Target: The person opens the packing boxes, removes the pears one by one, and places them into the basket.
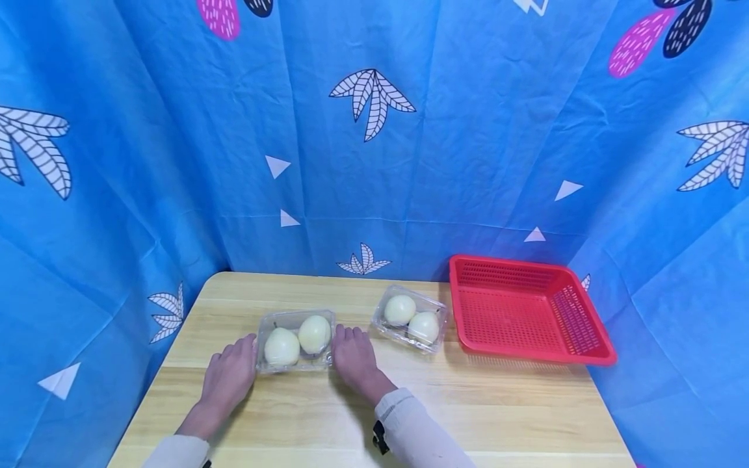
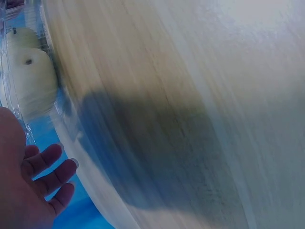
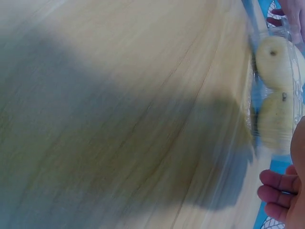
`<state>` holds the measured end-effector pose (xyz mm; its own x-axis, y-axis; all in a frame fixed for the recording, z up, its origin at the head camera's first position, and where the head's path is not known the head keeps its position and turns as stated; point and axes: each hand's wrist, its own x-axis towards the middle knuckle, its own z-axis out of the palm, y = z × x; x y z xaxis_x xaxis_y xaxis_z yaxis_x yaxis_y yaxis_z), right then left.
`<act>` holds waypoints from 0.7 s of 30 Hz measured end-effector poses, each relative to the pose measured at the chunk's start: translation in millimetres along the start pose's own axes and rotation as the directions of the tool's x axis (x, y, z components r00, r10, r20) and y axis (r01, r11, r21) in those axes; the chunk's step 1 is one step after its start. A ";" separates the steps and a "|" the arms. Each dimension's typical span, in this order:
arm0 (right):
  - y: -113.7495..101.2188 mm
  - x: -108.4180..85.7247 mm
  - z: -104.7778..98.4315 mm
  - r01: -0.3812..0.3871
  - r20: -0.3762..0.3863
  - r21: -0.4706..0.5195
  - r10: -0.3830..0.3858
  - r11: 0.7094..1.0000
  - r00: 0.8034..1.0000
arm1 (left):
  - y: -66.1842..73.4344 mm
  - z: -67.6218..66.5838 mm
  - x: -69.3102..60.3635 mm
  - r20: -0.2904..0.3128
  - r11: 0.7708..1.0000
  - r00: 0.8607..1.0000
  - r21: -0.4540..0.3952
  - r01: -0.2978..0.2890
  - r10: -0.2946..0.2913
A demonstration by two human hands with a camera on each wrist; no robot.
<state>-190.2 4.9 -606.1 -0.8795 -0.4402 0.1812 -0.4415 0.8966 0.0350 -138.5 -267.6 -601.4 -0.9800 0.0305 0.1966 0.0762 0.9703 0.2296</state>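
Observation:
A clear plastic box [image 1: 287,317] with two pale pears [image 1: 282,348] in it sits on the wooden table, left of the middle. My left hand [image 1: 229,374] holds its left end, and my right hand [image 1: 355,357] holds the right end. In the left wrist view, the thumb lies against the box and the other fingers are bent loosely below it. The right wrist view shows a similar grasp, with several fingers [image 3: 274,193] hanging free of the plastic. Both index fingertips are mostly hidden.
A second clear box [image 1: 430,304] with two pears stands to the right, behind my right hand. Beside it is a red perforated basket [image 1: 506,315] at the back right of the table [image 1: 497,416]. A blue patterned curtain [image 1: 456,162] hangs around the back and sides.

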 end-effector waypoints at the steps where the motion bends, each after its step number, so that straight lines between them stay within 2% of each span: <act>1: -0.6 -0.1 -0.5 0.000 0.005 0.001 0.000 1.000 1.000 | 0.5 -0.1 -0.2 0.000 1.000 1.000 0.001 -0.001 0.001; 7: -1.6 -1.2 -4.0 0.007 0.027 -0.002 -0.007 1.000 1.000 | 2.2 -0.8 -0.6 0.015 1.000 1.000 0.018 -0.007 0.007; 11: -2.0 -1.2 -6.4 0.015 0.032 0.010 -0.015 1.000 0.999 | 2.3 -1.4 -1.1 0.011 0.999 0.999 0.030 -0.032 0.032; 17: -1.1 -0.4 -7.8 0.044 0.032 -0.021 -0.044 0.999 0.999 | 2.5 -2.1 -1.0 -0.045 0.989 0.991 0.090 -0.120 0.124; 21: 0.7 0.1 -7.3 0.058 0.038 -0.049 -0.056 0.997 0.998 | 3.5 -1.4 -0.6 -0.057 0.980 0.984 0.111 -0.165 0.172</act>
<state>-189.4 5.8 -598.9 -0.8596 -0.4910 0.1417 -0.4822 0.8711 0.0934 -137.4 -264.5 -599.4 -0.9403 0.1828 0.2870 0.2157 0.9726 0.0873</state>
